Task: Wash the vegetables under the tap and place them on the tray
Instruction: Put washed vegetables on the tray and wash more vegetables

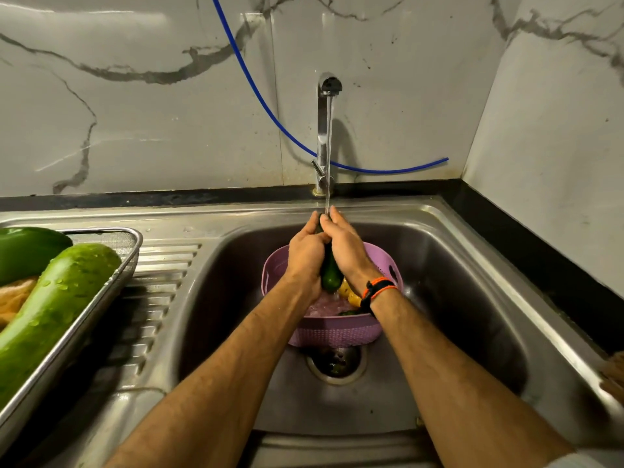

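Note:
A dark green cucumber (330, 275) stands nearly upright under the running tap (326, 136), above a purple plastic basket (337, 331) in the sink. My left hand (305, 256) grips its left side and my right hand (347, 246) wraps its upper right side, so most of the cucumber is hidden. The water stream lands where my fingertips meet. Inside the basket lie a yellow vegetable (349, 293) and something dark green, partly hidden by my wrists. On the left, the metal mesh tray (111, 292) holds wet pale green gourds (54, 309).
The steel sink basin (456, 298) has a drain (336, 364) just in front of the basket. A ribbed draining board (155, 298) lies between basin and tray. A blue hose (270, 113) hangs along the marble wall behind the tap.

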{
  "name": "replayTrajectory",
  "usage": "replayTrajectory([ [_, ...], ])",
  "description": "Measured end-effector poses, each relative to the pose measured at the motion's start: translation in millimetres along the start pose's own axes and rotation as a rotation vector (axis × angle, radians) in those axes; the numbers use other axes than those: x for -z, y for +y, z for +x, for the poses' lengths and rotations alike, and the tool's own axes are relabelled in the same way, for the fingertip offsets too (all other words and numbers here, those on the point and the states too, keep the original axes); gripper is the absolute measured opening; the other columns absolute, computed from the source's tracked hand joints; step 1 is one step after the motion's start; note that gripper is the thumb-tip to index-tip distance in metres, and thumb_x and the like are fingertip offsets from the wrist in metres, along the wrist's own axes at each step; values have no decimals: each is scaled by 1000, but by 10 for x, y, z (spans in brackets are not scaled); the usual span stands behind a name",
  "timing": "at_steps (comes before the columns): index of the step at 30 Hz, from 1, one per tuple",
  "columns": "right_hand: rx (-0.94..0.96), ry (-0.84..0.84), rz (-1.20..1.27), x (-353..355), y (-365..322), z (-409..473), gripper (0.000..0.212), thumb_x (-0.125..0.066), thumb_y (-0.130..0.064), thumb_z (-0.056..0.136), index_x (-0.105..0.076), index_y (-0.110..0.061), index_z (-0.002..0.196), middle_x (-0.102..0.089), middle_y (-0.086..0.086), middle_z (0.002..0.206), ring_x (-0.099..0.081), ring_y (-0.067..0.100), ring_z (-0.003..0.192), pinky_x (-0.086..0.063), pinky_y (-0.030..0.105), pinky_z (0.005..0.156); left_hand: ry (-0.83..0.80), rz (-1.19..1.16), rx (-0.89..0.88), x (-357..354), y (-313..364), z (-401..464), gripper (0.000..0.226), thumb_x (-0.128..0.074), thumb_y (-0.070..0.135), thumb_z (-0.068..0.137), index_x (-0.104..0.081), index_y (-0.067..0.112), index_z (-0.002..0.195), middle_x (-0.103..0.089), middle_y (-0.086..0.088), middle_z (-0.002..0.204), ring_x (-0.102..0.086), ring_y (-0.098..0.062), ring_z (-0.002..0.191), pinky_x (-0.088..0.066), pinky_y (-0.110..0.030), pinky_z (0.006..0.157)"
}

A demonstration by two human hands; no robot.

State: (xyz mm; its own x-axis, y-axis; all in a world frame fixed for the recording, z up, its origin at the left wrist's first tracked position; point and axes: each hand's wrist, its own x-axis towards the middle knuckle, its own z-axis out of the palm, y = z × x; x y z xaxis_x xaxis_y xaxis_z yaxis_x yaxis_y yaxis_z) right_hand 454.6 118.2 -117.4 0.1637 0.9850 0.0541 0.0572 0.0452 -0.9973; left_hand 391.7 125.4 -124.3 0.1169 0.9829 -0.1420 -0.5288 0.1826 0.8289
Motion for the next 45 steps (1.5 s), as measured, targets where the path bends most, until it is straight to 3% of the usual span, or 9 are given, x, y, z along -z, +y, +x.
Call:
replayTrajectory([
  [3, 19, -63, -42, -101, 20, -27, 53, -40, -29, 105, -26, -11, 153, -19, 2, 163, -14, 13, 150, -9, 37, 124, 88, -16, 7, 53, 51, 76, 51, -43, -2, 99, -45, 11, 148, -58, -17, 138, -59, -27, 123, -42, -40, 112],
  [7, -6, -7, 24, -52, -42, 12, 54, -42, -31, 103, -29, -13, 153, -25, 3, 161, -23, 15, 148, -17, 39, 123, -14, 28, 24, 73, -12, -18, 50, -46, -3, 98, -47, 10, 146, -58, -13, 139, -58, -24, 125, -43, -41, 112],
  [14, 22, -59, 16, -118, -3, -9, 54, -43, -30, 103, -30, -10, 152, -22, 4, 162, -20, 15, 149, -14, 39, 124, 34, -65, 41, 75, 20, 69, 46, -43, 4, 100, -48, 9, 146, -59, -16, 136, -58, -25, 124, -44, -35, 111],
  [17, -6, -11, 60, -39, -44, 22, 59, -45, -34, 101, -29, -12, 153, -26, 4, 160, -26, 17, 147, -19, 39, 123, -27, -10, 41, 58, -21, -55, 48, -46, -2, 98, -49, 9, 144, -60, -13, 137, -59, -24, 125, -43, -40, 112],
  [21, 10, -61, 16, -78, 36, -56, 58, -42, -30, 104, -21, -14, 155, -22, 2, 161, -26, 12, 143, -19, 30, 119, 93, 30, -10, 22, 101, -27, 50, -43, -6, 97, -52, 12, 143, -63, -15, 131, -62, -26, 118, -48, -39, 107],
  [27, -15, -17, 74, -6, -34, 43, 54, -42, -27, 104, -25, -13, 154, -27, 4, 160, -28, 18, 146, -21, 33, 121, -32, 64, 17, 36, 17, -80, 51, -45, -6, 96, -49, 10, 145, -62, -13, 135, -59, -25, 125, -42, -43, 113],
  [30, -17, -37, 45, -28, 16, -30, 57, -43, -28, 103, -22, -17, 155, -26, 3, 160, -29, 18, 144, -23, 35, 121, 52, 65, -11, 1, 103, -45, 54, -44, -11, 95, -49, 10, 144, -65, -13, 126, -62, -24, 116, -45, -38, 109],
  [40, -29, -33, 67, -16, -18, -38, 51, -41, -23, 105, -28, -15, 153, -28, 4, 160, -28, 17, 146, -22, 37, 122, 13, 120, -4, 30, 127, -101, 55, -46, -10, 96, -46, 11, 147, -60, -16, 136, -60, -26, 123, -45, -43, 109],
  [45, -49, 104, -3, 45, -28, -16, 50, -54, -28, 97, -45, -15, 145, -48, 4, 147, -47, 20, 133, -37, 40, 114, -28, 237, -3, 94, 224, -153, 55, -50, -4, 98, -44, 19, 148, -64, -11, 130, -64, -23, 113, -54, -39, 98],
])
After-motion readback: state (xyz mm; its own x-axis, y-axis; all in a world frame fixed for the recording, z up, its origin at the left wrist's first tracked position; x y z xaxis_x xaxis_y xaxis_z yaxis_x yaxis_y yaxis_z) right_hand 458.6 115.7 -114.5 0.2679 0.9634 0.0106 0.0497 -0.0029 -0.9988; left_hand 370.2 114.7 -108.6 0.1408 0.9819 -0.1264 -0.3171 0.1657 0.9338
